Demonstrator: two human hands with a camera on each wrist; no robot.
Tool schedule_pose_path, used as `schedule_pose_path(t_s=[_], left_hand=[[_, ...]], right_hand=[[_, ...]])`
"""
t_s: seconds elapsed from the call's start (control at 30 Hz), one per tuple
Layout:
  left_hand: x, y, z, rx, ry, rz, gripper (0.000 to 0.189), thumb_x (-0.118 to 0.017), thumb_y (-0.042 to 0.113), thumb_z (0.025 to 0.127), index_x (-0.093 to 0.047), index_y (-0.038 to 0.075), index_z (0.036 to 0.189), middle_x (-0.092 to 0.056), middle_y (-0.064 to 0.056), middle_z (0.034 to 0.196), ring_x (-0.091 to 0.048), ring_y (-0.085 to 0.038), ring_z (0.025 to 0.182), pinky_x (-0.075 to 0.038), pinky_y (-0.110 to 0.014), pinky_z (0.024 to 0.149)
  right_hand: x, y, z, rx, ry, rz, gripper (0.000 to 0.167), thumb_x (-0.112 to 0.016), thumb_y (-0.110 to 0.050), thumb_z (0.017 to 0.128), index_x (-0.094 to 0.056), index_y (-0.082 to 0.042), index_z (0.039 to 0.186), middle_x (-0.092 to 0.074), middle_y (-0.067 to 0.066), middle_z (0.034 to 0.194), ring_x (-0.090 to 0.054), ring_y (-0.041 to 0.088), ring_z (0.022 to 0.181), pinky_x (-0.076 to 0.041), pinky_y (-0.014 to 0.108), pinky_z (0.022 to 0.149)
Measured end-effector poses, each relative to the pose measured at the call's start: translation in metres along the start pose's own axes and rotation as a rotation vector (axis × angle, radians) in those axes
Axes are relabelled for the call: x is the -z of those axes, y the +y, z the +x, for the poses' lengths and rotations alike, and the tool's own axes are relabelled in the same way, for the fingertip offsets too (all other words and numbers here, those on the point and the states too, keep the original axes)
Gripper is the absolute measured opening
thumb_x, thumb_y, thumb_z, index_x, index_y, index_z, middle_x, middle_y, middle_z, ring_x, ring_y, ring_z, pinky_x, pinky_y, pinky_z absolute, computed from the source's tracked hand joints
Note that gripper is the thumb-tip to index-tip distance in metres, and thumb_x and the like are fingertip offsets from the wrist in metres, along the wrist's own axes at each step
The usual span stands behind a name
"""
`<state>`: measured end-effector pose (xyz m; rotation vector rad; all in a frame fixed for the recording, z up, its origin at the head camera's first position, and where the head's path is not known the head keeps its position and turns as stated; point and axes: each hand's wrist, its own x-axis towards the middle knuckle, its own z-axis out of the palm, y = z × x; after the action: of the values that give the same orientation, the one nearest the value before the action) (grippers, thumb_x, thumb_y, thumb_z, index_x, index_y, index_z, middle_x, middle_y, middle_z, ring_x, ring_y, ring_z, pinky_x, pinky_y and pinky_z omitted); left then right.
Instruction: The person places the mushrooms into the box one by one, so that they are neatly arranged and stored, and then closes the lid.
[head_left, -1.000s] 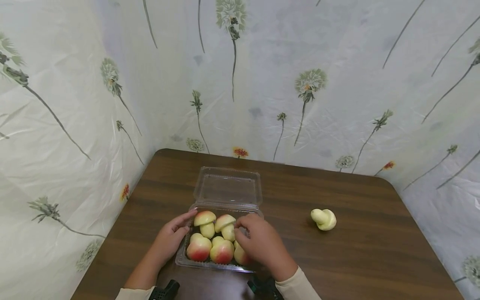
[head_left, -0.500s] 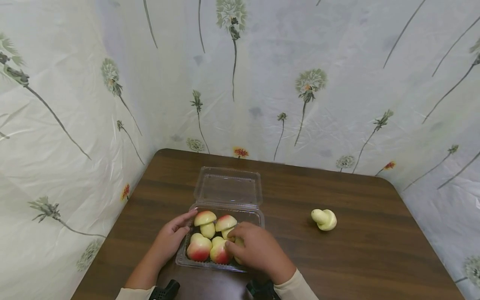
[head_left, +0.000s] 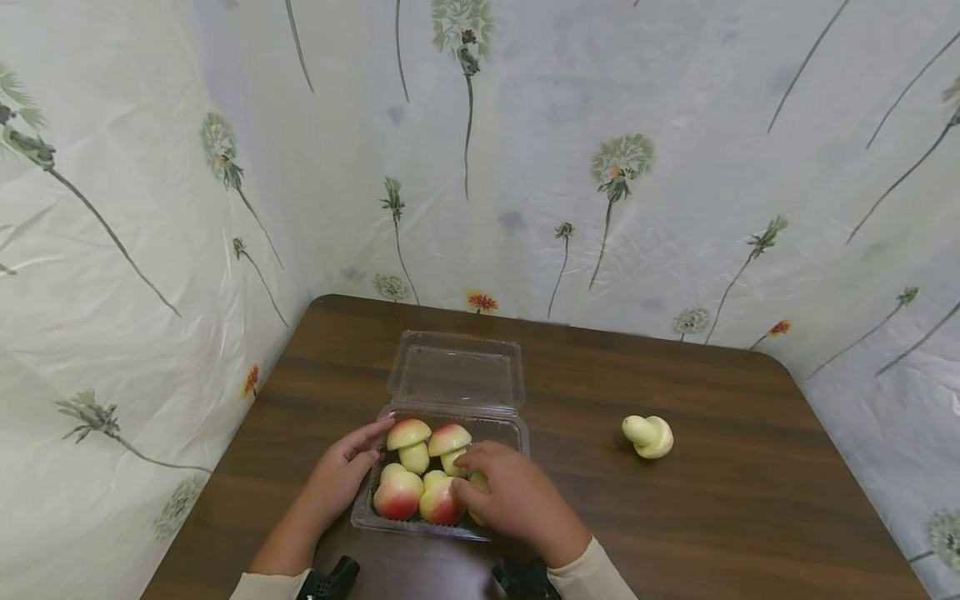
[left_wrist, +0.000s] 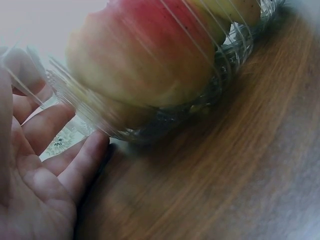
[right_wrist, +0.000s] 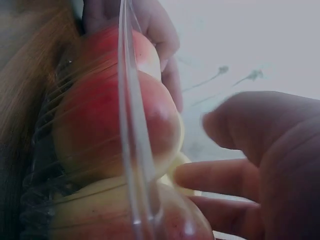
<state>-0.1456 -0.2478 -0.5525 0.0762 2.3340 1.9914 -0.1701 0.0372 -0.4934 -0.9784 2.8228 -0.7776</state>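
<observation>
A clear plastic clamshell box [head_left: 420,533] holds several mushroom-shaped, yellow-and-red pieces, with two back-row pieces standing cap-up, such as this left one [head_left: 409,433]. In the front row, red rounded ends face the person, as on the middle piece [head_left: 441,502]. My left hand [head_left: 341,475] rests at the box's left wall, its fingers [left_wrist: 90,155] against the plastic. Over the box's right side is my right hand [head_left: 513,496], covering most of the front-right piece. In the right wrist view its thumb [right_wrist: 230,122] stands apart from the fingers, which reach the pieces.
The box's hinged lid [head_left: 456,371] lies back on the brown wooden table [head_left: 577,508]. A pale yellow knotted or mushroom-like piece [head_left: 648,437] lies on the table to the right. Flower-patterned sheeting [head_left: 540,150] rises behind and beside the table.
My right hand has moved a little left and forward off the back-right corner, from the back-row piece's side to over the front-row pieces. The left hand stays at the box.
</observation>
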Motion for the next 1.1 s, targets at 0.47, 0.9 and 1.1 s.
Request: schedule_pose_path(t_s=[0.47, 0.9, 1.1], left_hand=[[0.002, 0.002, 0.002, 0.019, -0.003, 0.016, 0.048, -0.048, 0.004, 0.106, -0.057, 0.017, 0.151, -0.047, -0.005, 0.163, -0.035, -0.028, 0.154, -0.049, -0.021, 0.105], [-0.001, 0.003, 0.0, 0.062, 0.03, 0.033, 0.048, -0.049, 0.006, 0.106, -0.059, 0.022, 0.15, -0.047, -0.002, 0.163, -0.05, -0.03, 0.143, -0.05, -0.033, 0.107], [-0.001, 0.003, -0.001, 0.043, 0.024, 0.005, 0.048, -0.049, 0.003, 0.106, -0.059, 0.018, 0.15, -0.047, -0.004, 0.163, -0.039, -0.029, 0.151, -0.051, -0.023, 0.103]], right_hand=[[0.011, 0.045, -0.016, -0.28, 0.499, 0.494, 0.012, -0.067, -0.006, 0.099, -0.078, -0.012, 0.101, -0.075, -0.001, 0.098, -0.066, 0.009, 0.086, -0.058, 0.024, 0.076], [0.011, 0.094, -0.03, -0.518, 0.598, 0.799, 0.024, -0.055, -0.004, 0.105, -0.061, 0.008, 0.125, -0.063, 0.027, 0.112, -0.069, 0.022, 0.091, -0.061, 0.025, 0.077], [0.019, 0.106, -0.04, -0.578, 0.603, 0.777, 0.035, -0.053, -0.01, 0.107, -0.053, 0.003, 0.139, -0.057, 0.021, 0.125, -0.061, 0.02, 0.105, -0.057, 0.021, 0.085]])
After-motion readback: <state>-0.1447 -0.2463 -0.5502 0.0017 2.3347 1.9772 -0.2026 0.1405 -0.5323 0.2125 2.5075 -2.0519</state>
